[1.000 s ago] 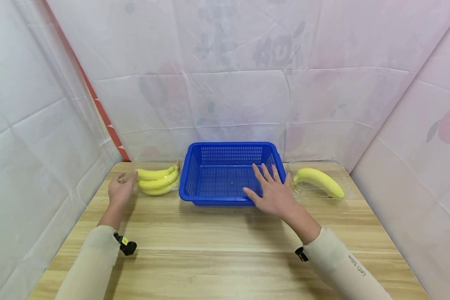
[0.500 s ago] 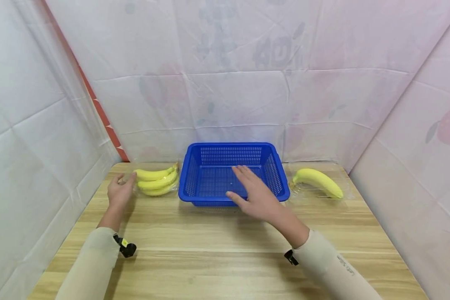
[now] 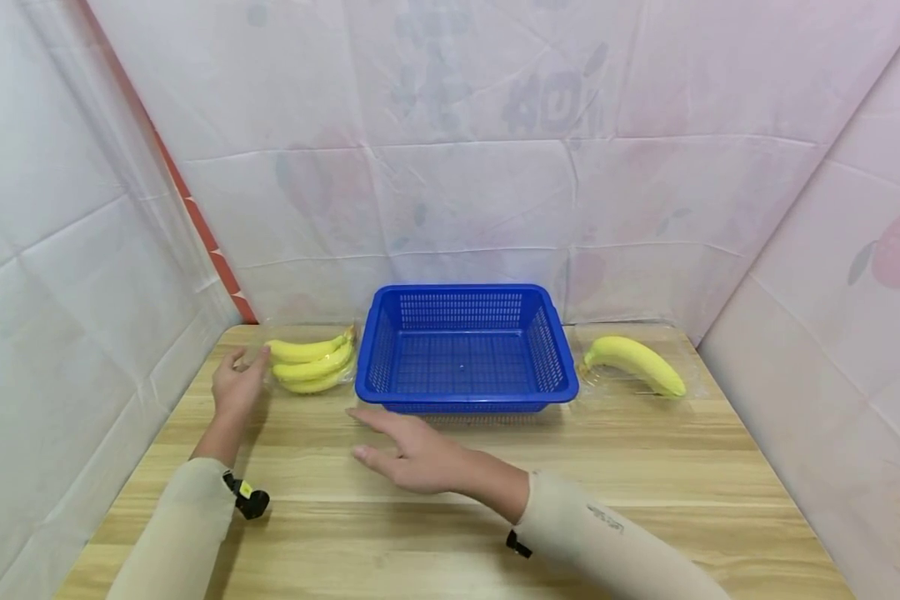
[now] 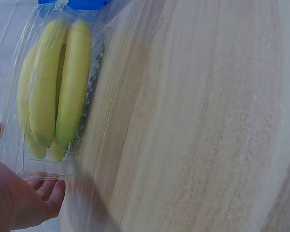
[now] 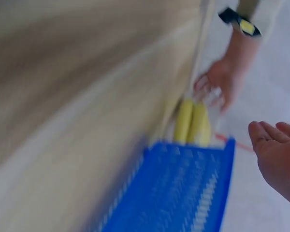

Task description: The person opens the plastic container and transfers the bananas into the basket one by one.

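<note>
1. Clear plastic is what the left hand has hold of: its fingers curl round the near-left end of a transparent clamshell box with a bunch of yellow bananas inside.
2. That box sits at the far left of the wooden table, just beside the left wall of the blue basket.
3. The wrist view shows the bananas lying side by side under the lid, tips pointing toward the hand.
4. Over to the right hand: it hovers low over the table just in front of the basket's near rim, fingers straight and spread, pointing left, gripping nothing.
5. In its own wrist view the right hand's fingertips show loose and relaxed, the picture heavily blurred.
6. The basket stands at the far middle of the table, nothing in it.
7. On the far right, a single banana lies in a second clear box, just beside the basket's right wall, well apart from both hands.
</note>
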A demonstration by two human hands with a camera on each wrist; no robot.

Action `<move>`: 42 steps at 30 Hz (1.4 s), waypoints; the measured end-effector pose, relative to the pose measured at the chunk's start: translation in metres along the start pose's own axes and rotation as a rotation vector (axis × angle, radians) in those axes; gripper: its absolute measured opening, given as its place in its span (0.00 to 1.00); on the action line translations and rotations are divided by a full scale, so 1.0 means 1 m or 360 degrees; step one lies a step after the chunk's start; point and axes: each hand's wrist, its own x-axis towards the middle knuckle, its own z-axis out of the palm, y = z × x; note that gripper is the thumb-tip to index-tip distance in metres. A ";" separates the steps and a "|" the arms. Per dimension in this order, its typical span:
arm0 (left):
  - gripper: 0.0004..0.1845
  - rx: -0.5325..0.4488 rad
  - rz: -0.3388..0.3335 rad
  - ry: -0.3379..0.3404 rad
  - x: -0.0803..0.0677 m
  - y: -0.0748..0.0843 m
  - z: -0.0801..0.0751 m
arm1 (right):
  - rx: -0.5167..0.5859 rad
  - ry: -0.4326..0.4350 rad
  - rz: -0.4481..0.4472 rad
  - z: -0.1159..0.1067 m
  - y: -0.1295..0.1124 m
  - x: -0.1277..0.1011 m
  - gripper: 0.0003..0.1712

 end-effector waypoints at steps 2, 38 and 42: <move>0.47 0.0010 0.0001 -0.0002 -0.001 0.000 -0.001 | 0.0035 -0.0076 0.0072 0.011 0.001 0.011 0.43; 0.42 0.0094 0.0097 0.0158 -0.008 -0.020 -0.001 | 0.0643 0.0222 0.0932 0.073 0.040 0.115 0.48; 0.42 0.0118 0.0110 0.0148 -0.008 -0.021 -0.001 | 0.0623 0.0216 0.0920 0.073 0.039 0.114 0.47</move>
